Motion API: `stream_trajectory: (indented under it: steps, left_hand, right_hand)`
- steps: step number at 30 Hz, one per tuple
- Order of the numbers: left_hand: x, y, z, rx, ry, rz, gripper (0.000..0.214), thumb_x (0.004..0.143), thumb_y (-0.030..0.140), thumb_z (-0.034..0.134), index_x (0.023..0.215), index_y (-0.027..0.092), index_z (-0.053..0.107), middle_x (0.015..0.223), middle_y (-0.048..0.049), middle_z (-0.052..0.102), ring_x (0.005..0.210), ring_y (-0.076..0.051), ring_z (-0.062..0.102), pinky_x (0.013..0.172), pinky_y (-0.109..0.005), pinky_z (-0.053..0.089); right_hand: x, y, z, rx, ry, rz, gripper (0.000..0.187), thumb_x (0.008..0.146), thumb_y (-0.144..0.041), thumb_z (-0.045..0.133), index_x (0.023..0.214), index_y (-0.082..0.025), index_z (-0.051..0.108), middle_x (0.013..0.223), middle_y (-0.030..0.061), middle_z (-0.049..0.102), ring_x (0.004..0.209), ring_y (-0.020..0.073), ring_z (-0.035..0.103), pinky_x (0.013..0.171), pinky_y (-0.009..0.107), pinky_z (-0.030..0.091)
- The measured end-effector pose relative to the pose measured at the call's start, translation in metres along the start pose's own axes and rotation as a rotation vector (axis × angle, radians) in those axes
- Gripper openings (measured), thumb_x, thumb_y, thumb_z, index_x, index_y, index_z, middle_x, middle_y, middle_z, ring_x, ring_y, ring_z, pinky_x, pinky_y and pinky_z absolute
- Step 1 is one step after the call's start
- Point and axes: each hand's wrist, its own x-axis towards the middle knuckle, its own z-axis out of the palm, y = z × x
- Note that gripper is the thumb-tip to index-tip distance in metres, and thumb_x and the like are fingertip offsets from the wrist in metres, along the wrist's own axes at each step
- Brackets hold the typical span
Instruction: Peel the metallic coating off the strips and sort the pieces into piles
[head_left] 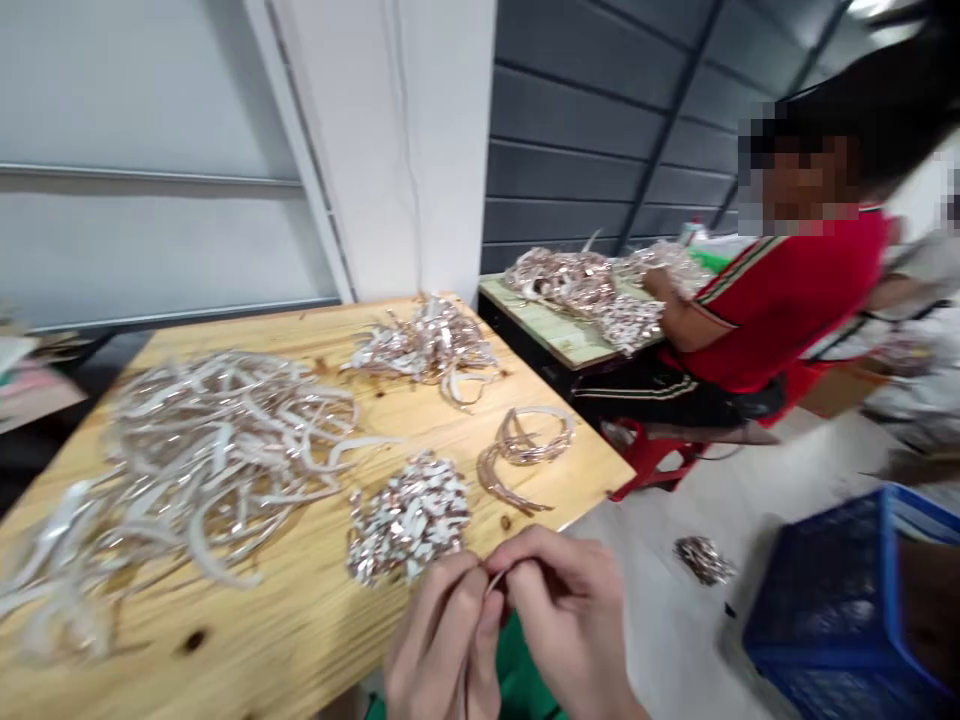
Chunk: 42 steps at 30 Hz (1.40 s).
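My left hand (442,635) and my right hand (566,610) meet at the table's near edge, fingertips pinched together. Between them runs a thin pale strip (495,580), whose lower end trails down beside my left fingers. Just beyond my left hand lies a heap of small shiny white and rose-gold pieces (412,515). Curled rose-gold strips (536,437) rest on the table past my right hand. A large tangle of long pale, shiny strips (232,450) covers the left side. Farther back is another pile of shiny strips (427,345).
The wooden table (285,620) ends close to my hands. At right, a person in a red shirt (802,290) sits on a red stool (660,460) by a second table (547,325) with similar piles. A blue crate (817,590) and a small shiny bundle (703,560) are on the floor.
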Motion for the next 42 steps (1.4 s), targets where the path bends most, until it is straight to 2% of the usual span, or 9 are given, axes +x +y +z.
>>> stream_trajectory:
  steps: [4, 6, 10, 19, 24, 29, 32, 37, 42]
  left_hand:
    - [0.002, 0.007, -0.029, 0.041, 0.141, -0.168, 0.038, 0.114, 0.038, 0.036, 0.108, 0.026, 0.072, 0.101, -0.0090, 0.075, 0.090, -0.024, 0.074, 0.081, -0.037, 0.061]
    - [0.004, 0.006, -0.042, 0.053, 0.190, -0.247, 0.038, 0.114, 0.039, 0.035, 0.108, 0.027, 0.071, 0.098, -0.0066, 0.074, 0.087, -0.022, 0.073, 0.079, -0.034, 0.060]
    - [0.005, -0.002, -0.060, 0.098, 0.279, -0.332, 0.034, 0.113, 0.040, 0.041, 0.109, 0.026, 0.072, 0.096, -0.0042, 0.074, 0.088, -0.021, 0.073, 0.080, -0.030, 0.059]
    - [-0.008, -0.017, -0.083, 0.172, 0.135, -0.328, 0.026, 0.112, 0.031, 0.048, 0.117, 0.026, 0.073, 0.101, -0.0048, 0.075, 0.088, -0.020, 0.071, 0.081, -0.029, 0.055]
    - [-0.008, -0.019, -0.085, 0.203, 0.125, -0.299, 0.024, 0.111, 0.026, 0.050, 0.118, 0.027, 0.073, 0.101, -0.0026, 0.074, 0.089, -0.019, 0.071, 0.080, -0.027, 0.053]
    - [-0.011, -0.019, -0.079, 0.120, 0.137, -0.280, 0.025, 0.112, 0.024, 0.049, 0.117, 0.029, 0.073, 0.101, -0.0020, 0.073, 0.091, -0.017, 0.070, 0.080, -0.025, 0.053]
    - [-0.013, -0.020, -0.078, 0.174, 0.158, -0.281, 0.025, 0.112, 0.024, 0.049, 0.115, 0.028, 0.074, 0.099, -0.0021, 0.072, 0.089, -0.017, 0.069, 0.078, -0.026, 0.052]
    - [-0.017, -0.028, -0.075, 0.236, 0.247, -0.294, 0.024, 0.112, 0.022, 0.049, 0.114, 0.027, 0.073, 0.102, -0.0025, 0.071, 0.091, -0.017, 0.068, 0.081, -0.027, 0.052]
    - [-0.019, -0.037, -0.074, 0.325, 0.167, -0.242, 0.026, 0.111, 0.022, 0.051, 0.127, 0.027, 0.071, 0.108, -0.0042, 0.071, 0.094, -0.017, 0.071, 0.081, -0.026, 0.056]
  right_hand:
    - [0.008, -0.015, 0.017, 0.306, -0.281, 0.150, 0.018, 0.097, -0.018, 0.064, 0.097, -0.023, 0.081, 0.068, -0.0002, 0.077, 0.049, 0.0135, 0.069, 0.046, 0.018, 0.058]
    - [0.009, -0.020, 0.029, 0.344, -0.398, 0.205, 0.016, 0.099, -0.029, 0.069, 0.109, -0.023, 0.080, 0.075, 0.0026, 0.078, 0.053, 0.0144, 0.069, 0.047, 0.020, 0.058]
    - [0.001, -0.024, 0.054, 0.278, -0.482, 0.264, 0.018, 0.098, -0.038, 0.073, 0.098, -0.021, 0.080, 0.081, 0.0058, 0.077, 0.058, 0.0144, 0.068, 0.047, 0.020, 0.055]
    - [-0.017, -0.010, 0.080, 0.314, -0.458, 0.256, 0.013, 0.099, -0.034, 0.073, 0.100, -0.024, 0.082, 0.073, -0.0001, 0.077, 0.056, 0.0128, 0.071, 0.054, 0.017, 0.061]
    - [-0.017, -0.002, 0.078, 0.210, -0.451, 0.022, 0.016, 0.100, -0.020, 0.068, 0.104, -0.024, 0.082, 0.081, -0.0014, 0.083, 0.066, 0.0116, 0.079, 0.067, 0.013, 0.064]
    - [-0.022, 0.001, 0.080, 0.058, -0.299, -0.134, 0.014, 0.089, -0.011, 0.075, 0.096, -0.020, 0.081, 0.069, -0.0032, 0.079, 0.049, 0.0089, 0.072, 0.056, 0.009, 0.061]
    - [-0.027, 0.001, 0.087, 0.105, -0.245, -0.077, 0.011, 0.087, -0.011, 0.075, 0.090, -0.020, 0.082, 0.063, -0.0028, 0.078, 0.045, 0.0102, 0.071, 0.053, 0.010, 0.062]
    - [-0.030, 0.006, 0.094, 0.283, -0.323, 0.142, 0.010, 0.092, -0.017, 0.075, 0.096, -0.020, 0.083, 0.071, 0.0015, 0.082, 0.054, 0.0147, 0.077, 0.050, 0.014, 0.063]
    - [-0.030, 0.009, 0.094, 0.205, -0.334, 0.140, 0.012, 0.094, -0.019, 0.074, 0.101, -0.024, 0.083, 0.070, -0.0011, 0.080, 0.056, 0.0132, 0.076, 0.054, 0.014, 0.063]
